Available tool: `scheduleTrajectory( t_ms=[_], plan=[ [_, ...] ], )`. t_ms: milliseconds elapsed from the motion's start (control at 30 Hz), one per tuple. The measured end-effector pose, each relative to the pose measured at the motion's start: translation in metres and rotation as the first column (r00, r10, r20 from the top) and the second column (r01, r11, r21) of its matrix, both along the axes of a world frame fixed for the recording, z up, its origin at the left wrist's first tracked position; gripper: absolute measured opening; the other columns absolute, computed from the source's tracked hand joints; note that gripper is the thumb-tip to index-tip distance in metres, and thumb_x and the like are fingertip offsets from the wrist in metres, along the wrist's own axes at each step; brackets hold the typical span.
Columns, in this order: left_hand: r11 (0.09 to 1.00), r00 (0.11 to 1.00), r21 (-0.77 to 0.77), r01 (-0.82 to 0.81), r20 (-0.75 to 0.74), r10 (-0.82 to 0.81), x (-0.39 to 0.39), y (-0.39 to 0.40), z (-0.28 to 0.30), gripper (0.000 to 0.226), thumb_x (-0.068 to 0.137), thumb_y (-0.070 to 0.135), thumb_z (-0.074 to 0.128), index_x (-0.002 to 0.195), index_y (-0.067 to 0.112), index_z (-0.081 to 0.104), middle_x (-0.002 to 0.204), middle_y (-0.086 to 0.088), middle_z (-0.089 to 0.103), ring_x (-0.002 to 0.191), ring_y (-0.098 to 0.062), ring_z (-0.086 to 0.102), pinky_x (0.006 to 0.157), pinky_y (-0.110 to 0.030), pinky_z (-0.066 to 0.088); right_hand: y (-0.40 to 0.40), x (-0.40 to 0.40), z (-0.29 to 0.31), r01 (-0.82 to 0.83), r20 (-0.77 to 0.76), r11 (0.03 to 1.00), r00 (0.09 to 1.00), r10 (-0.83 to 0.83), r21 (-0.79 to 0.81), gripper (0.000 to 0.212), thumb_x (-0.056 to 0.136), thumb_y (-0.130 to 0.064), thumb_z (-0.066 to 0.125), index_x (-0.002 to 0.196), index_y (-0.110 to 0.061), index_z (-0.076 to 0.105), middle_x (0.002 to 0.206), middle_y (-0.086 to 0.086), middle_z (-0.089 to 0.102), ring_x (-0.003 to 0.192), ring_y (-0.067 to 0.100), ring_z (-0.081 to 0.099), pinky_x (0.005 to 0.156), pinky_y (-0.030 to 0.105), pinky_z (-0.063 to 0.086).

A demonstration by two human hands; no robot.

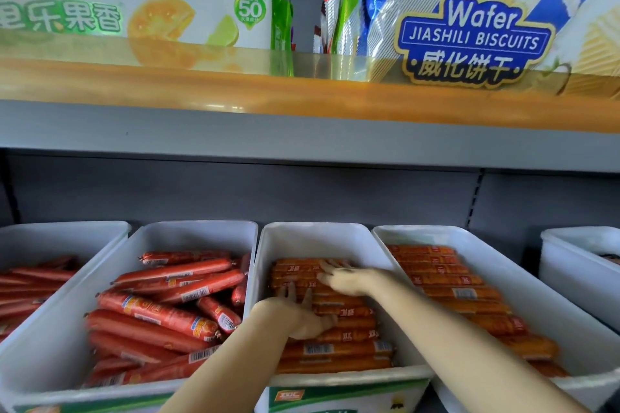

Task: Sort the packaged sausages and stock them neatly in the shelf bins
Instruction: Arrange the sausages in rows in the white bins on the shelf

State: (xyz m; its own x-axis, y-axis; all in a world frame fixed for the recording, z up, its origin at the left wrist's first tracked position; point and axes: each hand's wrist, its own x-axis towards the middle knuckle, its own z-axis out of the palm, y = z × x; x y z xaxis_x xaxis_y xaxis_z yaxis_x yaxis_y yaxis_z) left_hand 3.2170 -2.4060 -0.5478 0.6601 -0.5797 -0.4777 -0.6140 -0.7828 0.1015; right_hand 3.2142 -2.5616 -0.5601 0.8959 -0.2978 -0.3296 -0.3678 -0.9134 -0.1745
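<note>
Several white bins stand side by side on the lower shelf. The middle bin (302, 241) holds orange packaged sausages (339, 350) laid crosswise in a neat stack. My left hand (302, 312) lies flat on that stack, fingers spread. My right hand (340, 280) rests on the sausages further back, fingers stretched out. The bin to the left (188, 233) holds red sausages (157, 312) in a loose, jumbled pile. The bin to the right (503, 255) holds orange sausages (446, 282) in an ordered row.
A far-left bin (60, 231) holds more red sausages. Another white bin (577, 261) stands at the far right. Close above runs the upper shelf (302, 124), carrying a wafer biscuit bag (476, 27) and a fruit-print box (134, 10).
</note>
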Motion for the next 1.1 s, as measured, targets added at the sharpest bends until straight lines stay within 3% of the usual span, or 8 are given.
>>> scheduleTrajectory(
  t_ms=[200, 333, 400, 467, 733, 867, 1000, 1100],
  plan=[
    [1.000, 1.000, -0.016, 0.011, -0.003, -0.011, 0.002, 0.002, 0.001, 0.079, 0.090, 0.070, 0.022, 0.147, 0.030, -0.017, 0.155, -0.005, -0.024, 0.144, -0.029, -0.014, 0.118, -0.048, -0.002, 0.010, -0.029, 0.027, -0.090, 0.075, 0.990, 0.992, 0.098, -0.105, 0.055, 0.102, -0.045, 0.017, 0.151, -0.031, -0.002, 0.159, -0.002, -0.010, 0.146, 0.022, -0.009, 0.118, 0.041, -0.003],
    [0.988, 0.988, -0.050, 0.150, 0.049, -0.147, -0.004, 0.005, 0.011, 0.077, 0.090, 0.068, 0.024, 0.147, 0.034, -0.016, 0.156, -0.001, -0.020, 0.145, -0.027, -0.012, 0.118, -0.049, 0.001, 0.014, -0.076, 0.064, -0.344, -0.110, 0.879, 0.939, 0.326, -0.329, 0.066, 0.098, -0.053, 0.030, 0.152, -0.029, -0.002, 0.159, 0.000, -0.009, 0.147, 0.019, -0.005, 0.120, 0.040, 0.003],
    [0.945, 0.943, -0.057, 0.322, 0.111, -0.315, -0.008, 0.008, 0.016, 0.075, 0.091, 0.062, 0.034, 0.148, 0.036, -0.009, 0.159, 0.001, -0.007, 0.146, -0.027, 0.000, 0.118, -0.048, 0.008, 0.017, -0.095, 0.078, -0.412, -0.230, 0.829, 0.909, 0.347, -0.379, 0.069, 0.091, -0.052, 0.050, 0.149, -0.025, 0.023, 0.152, 0.005, 0.028, 0.138, 0.027, 0.029, 0.112, 0.043, 0.030],
    [0.887, 0.871, 0.037, 0.460, 0.176, -0.459, -0.009, 0.013, 0.018, 0.071, 0.091, 0.051, 0.047, 0.149, 0.038, 0.008, 0.156, -0.001, 0.015, 0.141, -0.029, 0.019, 0.115, -0.044, 0.020, 0.026, -0.108, 0.083, -0.456, -0.275, 0.798, 0.887, 0.371, -0.393, 0.048, 0.086, -0.037, 0.065, 0.127, -0.018, 0.052, 0.104, 0.000, 0.058, 0.096, 0.024, 0.058, 0.084, 0.038, 0.051],
    [0.878, 0.824, 0.164, 0.450, 0.304, -0.479, -0.016, 0.016, 0.019, 0.062, 0.087, 0.033, 0.063, 0.143, 0.033, 0.035, 0.137, -0.004, 0.047, 0.122, -0.028, 0.047, 0.106, -0.036, 0.036, 0.049, -0.116, 0.051, -0.316, -0.033, 0.921, 0.948, 0.317, -0.227, 0.027, 0.086, 0.000, 0.058, 0.113, -0.004, 0.058, 0.117, 0.015, 0.057, 0.094, 0.031, 0.060, 0.074, 0.034, 0.051],
    [0.897, 0.845, 0.113, 0.427, 0.303, -0.441, -0.017, 0.027, 0.020, 0.055, 0.090, 0.032, 0.059, 0.141, 0.027, 0.040, 0.134, -0.003, 0.052, 0.119, -0.026, 0.050, 0.103, -0.032, 0.038, 0.048, -0.114, 0.055, -0.283, -0.064, 0.916, 0.959, 0.276, -0.283, 0.031, 0.082, -0.002, 0.065, 0.111, -0.003, 0.057, 0.114, 0.014, 0.054, 0.090, 0.031, 0.058, 0.062, 0.030, 0.045],
    [0.929, 0.875, 0.151, 0.337, 0.315, -0.368, -0.024, 0.029, 0.022, 0.051, 0.092, 0.032, 0.056, 0.140, 0.025, 0.041, 0.136, -0.004, 0.049, 0.123, -0.027, 0.047, 0.107, -0.032, 0.035, 0.044, -0.115, 0.044, -0.267, -0.079, 0.902, 0.963, 0.256, -0.340, 0.028, 0.092, -0.011, 0.052, 0.118, -0.003, 0.055, 0.105, 0.014, 0.052, 0.104, 0.033, 0.057, 0.081, 0.038, 0.044],
    [0.944, 0.882, 0.112, 0.310, 0.336, -0.330, -0.030, 0.030, 0.027, 0.046, 0.094, 0.045, 0.048, 0.135, 0.023, 0.047, 0.132, -0.003, 0.053, 0.121, -0.026, 0.049, 0.107, -0.036, 0.035, 0.041, -0.117, 0.047, -0.289, -0.036, 0.918, 0.956, 0.291, -0.270, 0.019, 0.088, -0.011, 0.059, 0.106, -0.004, 0.062, 0.110, 0.013, 0.059, 0.084, 0.026, 0.055, 0.071, 0.032, 0.045]
  ],
)
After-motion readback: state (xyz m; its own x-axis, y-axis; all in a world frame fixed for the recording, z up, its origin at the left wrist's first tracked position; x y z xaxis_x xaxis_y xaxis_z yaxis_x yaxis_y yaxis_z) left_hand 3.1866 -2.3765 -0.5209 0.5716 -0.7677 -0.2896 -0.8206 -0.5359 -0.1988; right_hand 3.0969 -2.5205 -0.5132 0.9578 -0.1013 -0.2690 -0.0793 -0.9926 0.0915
